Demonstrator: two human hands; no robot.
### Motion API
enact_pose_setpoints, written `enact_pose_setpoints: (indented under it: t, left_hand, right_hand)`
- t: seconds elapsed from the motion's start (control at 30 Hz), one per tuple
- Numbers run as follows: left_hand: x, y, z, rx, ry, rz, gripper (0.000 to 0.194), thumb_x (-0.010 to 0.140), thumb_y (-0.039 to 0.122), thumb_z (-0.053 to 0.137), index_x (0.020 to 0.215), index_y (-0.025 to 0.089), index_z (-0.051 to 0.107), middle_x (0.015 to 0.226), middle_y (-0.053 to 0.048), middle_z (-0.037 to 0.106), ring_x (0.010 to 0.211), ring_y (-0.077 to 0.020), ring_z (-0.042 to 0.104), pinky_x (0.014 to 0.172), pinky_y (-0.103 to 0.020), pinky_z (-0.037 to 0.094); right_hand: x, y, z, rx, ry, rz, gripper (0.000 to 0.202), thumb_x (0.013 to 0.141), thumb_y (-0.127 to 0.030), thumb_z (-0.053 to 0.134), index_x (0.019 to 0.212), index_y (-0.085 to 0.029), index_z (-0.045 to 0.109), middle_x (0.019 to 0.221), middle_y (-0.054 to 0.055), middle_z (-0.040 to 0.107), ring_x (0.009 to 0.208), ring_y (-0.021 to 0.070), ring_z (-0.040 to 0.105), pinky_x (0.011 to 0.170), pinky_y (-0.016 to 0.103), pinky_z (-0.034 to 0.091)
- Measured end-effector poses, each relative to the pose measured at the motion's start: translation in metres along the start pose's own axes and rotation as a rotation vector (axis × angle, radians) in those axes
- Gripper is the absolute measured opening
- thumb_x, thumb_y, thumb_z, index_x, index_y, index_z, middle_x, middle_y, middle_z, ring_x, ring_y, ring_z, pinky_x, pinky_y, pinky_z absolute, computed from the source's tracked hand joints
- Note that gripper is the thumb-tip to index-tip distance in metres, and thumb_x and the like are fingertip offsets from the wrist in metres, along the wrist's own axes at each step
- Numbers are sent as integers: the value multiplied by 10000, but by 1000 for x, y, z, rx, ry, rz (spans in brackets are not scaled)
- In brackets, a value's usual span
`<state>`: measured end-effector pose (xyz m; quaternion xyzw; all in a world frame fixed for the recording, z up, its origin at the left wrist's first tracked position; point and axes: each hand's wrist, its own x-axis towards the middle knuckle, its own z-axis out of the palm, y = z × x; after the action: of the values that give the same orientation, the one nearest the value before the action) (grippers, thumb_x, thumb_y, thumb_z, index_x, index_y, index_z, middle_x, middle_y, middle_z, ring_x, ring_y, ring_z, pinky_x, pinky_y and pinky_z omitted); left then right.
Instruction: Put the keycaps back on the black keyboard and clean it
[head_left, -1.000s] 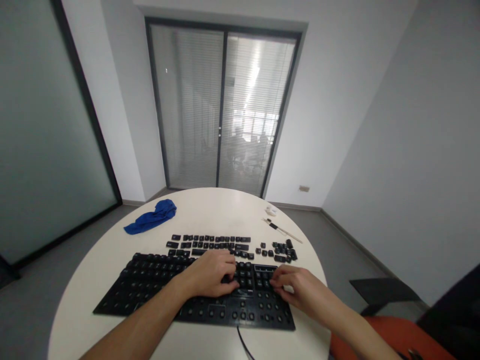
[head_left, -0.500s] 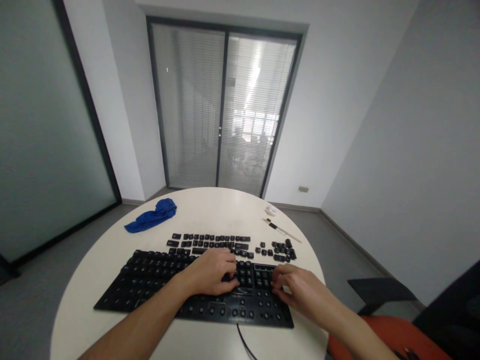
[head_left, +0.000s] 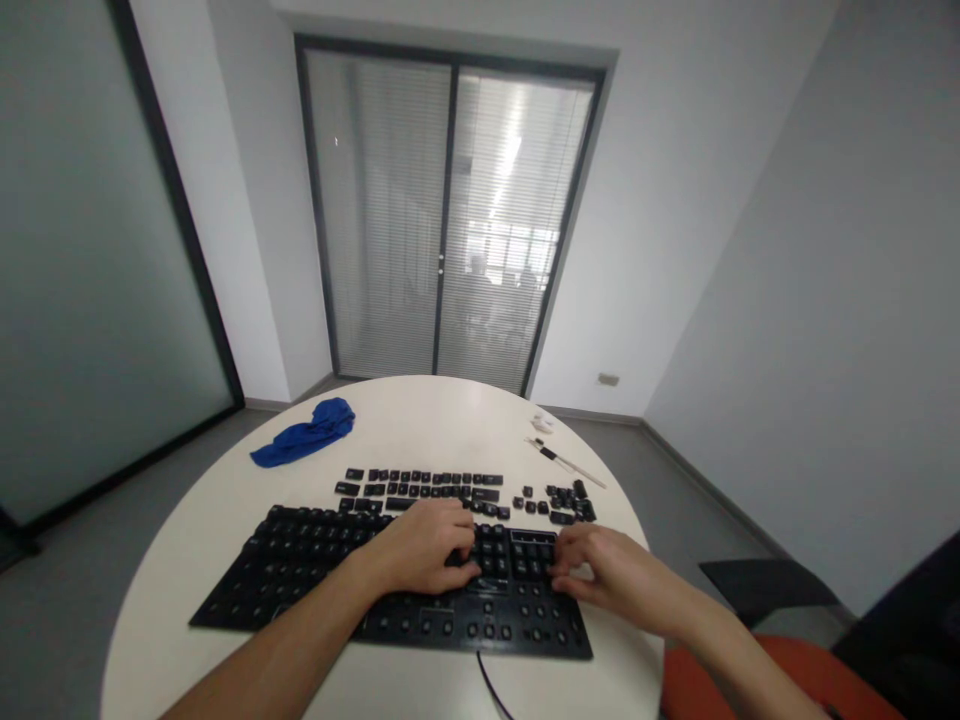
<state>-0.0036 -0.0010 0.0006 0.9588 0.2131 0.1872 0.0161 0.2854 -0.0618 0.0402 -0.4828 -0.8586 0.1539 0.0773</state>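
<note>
A black keyboard (head_left: 420,618) lies on the round table, with keycaps on its far rows and bare key sockets along the near rows. My left hand (head_left: 431,545) rests across its middle, fingers curled at the far edge and thumb bent over the keys. At the number pad on the right end, my right hand (head_left: 596,562) has its fingers drawn together, touching the keys. Whatever is between those fingertips is hidden. Loose black keycaps (head_left: 420,490) lie in rows just beyond the keyboard. A smaller cluster of number-pad keycaps (head_left: 568,500) sits at the right.
A blue cloth (head_left: 307,435) lies at the table's far left. Toward the far right are a thin stick-like tool (head_left: 566,462) and a small white item (head_left: 541,424). A black cable (head_left: 491,685) runs toward me. An orange-seated chair (head_left: 701,680) stands right of the table (head_left: 157,590).
My right hand has shifted slightly right at the number pad. My left hand keeps its place on the keyboard. The whole view has moved very slightly.
</note>
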Motion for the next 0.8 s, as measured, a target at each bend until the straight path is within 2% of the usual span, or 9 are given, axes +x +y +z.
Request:
enact_pose_setpoints:
  t: [0.07, 0.2, 0.27, 0.33, 0.43, 0.57, 0.7, 0.8]
  left_hand:
    - [0, 1, -1, -6, -5, -3, 213, 825, 306, 688, 688, 191, 572, 782, 0, 633, 786, -174, 568, 672, -294, 419]
    - [0, 2, -1, -12, -3, -8, 217, 822, 307, 694, 687, 192, 569, 782, 8, 632, 780, -167, 567, 670, -293, 416]
    - [0, 2, -1, -12, 1, -6, 215, 822, 306, 694, 690, 193, 567, 782, 10, 630, 785, -167, 566, 673, -293, 416]
    - [0, 1, -1, -14, 2, -4, 214, 823, 304, 690, 691, 193, 563, 784, 9, 630, 788, -168, 564, 677, -294, 415]
    - [0, 1, -1, -17, -3, -4, 223, 828, 311, 684, 686, 192, 559, 786, 6, 630, 785, -167, 562, 677, -292, 412]
    - [0, 1, -1, -17, -5, -13, 210, 826, 311, 686, 695, 193, 572, 790, 1, 634, 785, -170, 567, 675, -293, 414]
    - [0, 2, -1, -19, -3, -4, 213, 826, 320, 689, 693, 194, 579, 783, -2, 635, 779, -171, 566, 669, -294, 412]
    - [1, 2, -1, -20, 1, 0, 222, 831, 324, 684, 686, 193, 579, 780, -4, 635, 771, -170, 567, 659, -295, 407]
  right_hand:
    - [4, 12, -7, 35, 69, 71, 227, 920, -357, 579, 853, -236, 759, 879, 41, 736, 806, 200, 662, 724, 279, 465]
    - [17, 55, -20, -20, 331, 403, 336, 952, -429, 487, 968, -233, 760, 915, 61, 760, 793, 223, 679, 695, 293, 456]
    - [25, 79, -23, -79, 357, 562, 316, 932, -409, 513, 1033, -229, 752, 997, 70, 758, 879, 234, 691, 738, 290, 463]
    - [33, 100, -23, -90, 351, 637, 315, 911, -392, 536, 1024, -200, 758, 1008, 97, 757, 911, 257, 698, 755, 300, 473]
    - [45, 119, -18, -91, 337, 713, 315, 879, -402, 568, 991, -186, 769, 976, 126, 760, 911, 283, 705, 756, 325, 487]
    - [55, 131, -5, -70, 325, 769, 310, 822, -414, 625, 969, -189, 780, 967, 146, 761, 924, 320, 702, 749, 362, 494]
    - [55, 139, 3, -2, 321, 735, 262, 820, -383, 620, 919, -214, 793, 902, 101, 773, 867, 278, 713, 719, 321, 483]
    - [52, 144, 2, 38, 364, 715, 282, 829, -381, 603, 935, -194, 786, 926, 105, 773, 854, 265, 715, 702, 303, 475]
